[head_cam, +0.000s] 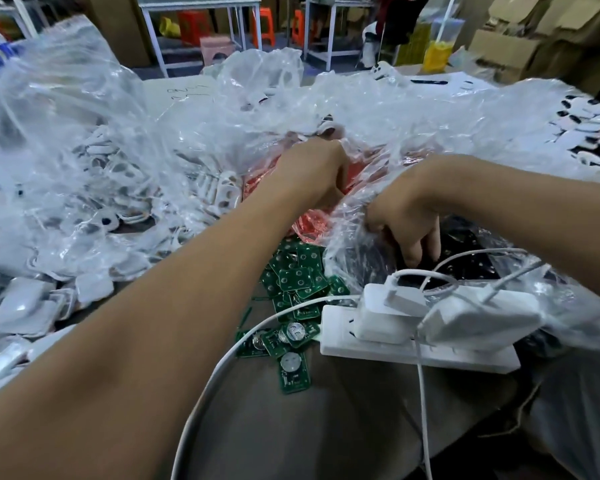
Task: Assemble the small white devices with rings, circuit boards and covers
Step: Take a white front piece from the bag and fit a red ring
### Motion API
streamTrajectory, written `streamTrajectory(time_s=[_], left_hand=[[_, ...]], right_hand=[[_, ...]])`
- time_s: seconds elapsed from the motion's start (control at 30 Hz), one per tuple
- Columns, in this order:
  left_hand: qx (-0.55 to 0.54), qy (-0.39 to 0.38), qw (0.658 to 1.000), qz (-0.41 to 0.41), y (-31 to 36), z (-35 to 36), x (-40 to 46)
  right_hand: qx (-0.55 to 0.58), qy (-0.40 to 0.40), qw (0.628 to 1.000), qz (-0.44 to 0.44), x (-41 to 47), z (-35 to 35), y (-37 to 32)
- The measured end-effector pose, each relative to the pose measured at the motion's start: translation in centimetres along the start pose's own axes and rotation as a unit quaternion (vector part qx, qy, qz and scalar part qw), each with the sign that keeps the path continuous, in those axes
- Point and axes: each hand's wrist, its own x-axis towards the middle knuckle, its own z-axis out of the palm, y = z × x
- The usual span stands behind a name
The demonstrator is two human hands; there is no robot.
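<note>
Clear plastic dominates the bench: a large crumpled bag [94,140] at ten o'clock holds loose white shells [227,195], apparently device housings or covers, and more white parts [25,306] lie piled outside it at eight o'clock. Green circuit boards [291,289], some carrying coin cells, lie heaped unbagged on the table [343,427] at centre. A second clear bag [499,116] spans one to three o'clock, with white-and-black pieces [582,129] at its far edge. Red foil-like packaging [312,223] sits between the hands; its contents are hidden. The left hand [312,174] reaches into the plastic at twelve o'clock with fingers buried, so its grip cannot be told. The right hand [402,216] has its upper fingers curled, bunching a fold of a film bag [354,244] over dark contents, possibly the rings. A white power strip [420,344] with chargers lies at four o'clock. No assembled unit is identifiable; the work appears to be at parts retrieval, with all fitting left.
</note>
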Motion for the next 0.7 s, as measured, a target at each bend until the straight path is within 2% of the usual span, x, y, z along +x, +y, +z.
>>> streamTrajectory(time_s=[0.1, 0.17, 0.3, 0.37, 0.47, 0.6, 0.7], left_hand=[[-0.001, 0.105, 0.992, -0.072, -0.8, -0.1, -0.1], [0.032, 0.155, 0.983, -0.09, -1.6, -0.3, -0.2], [0.075, 0.174, 0.981, -0.047, -1.7, -0.3, -0.4], [0.057, 0.162, 0.984, -0.046, -1.5, -0.2, -0.6], [-0.117, 0.145, 0.978, -0.09, -1.6, -0.4, -0.7], [-0.337, 0.128, 0.919, -0.161, -1.6, -1.0, -1.1], [-0.477, 0.092, 0.86, -0.155, -2.1, -1.4, -2.3]], right_hand=[[0.008, 0.013, 1.0, -0.016, -0.5, -0.8, 0.5], [0.013, 0.019, 1.0, -0.019, -0.7, -1.0, 0.7], [0.025, -0.008, 1.0, -0.009, -1.2, -1.4, 0.4], [0.03, 0.002, 1.0, -0.009, -1.7, -1.8, 0.2], [0.092, 0.041, 0.995, -0.025, -2.4, -3.1, -0.1], [0.227, 0.156, 0.959, -0.058, -3.5, -5.3, -0.7], [0.269, 0.267, 0.922, -0.073, -3.1, -6.2, -1.6]])
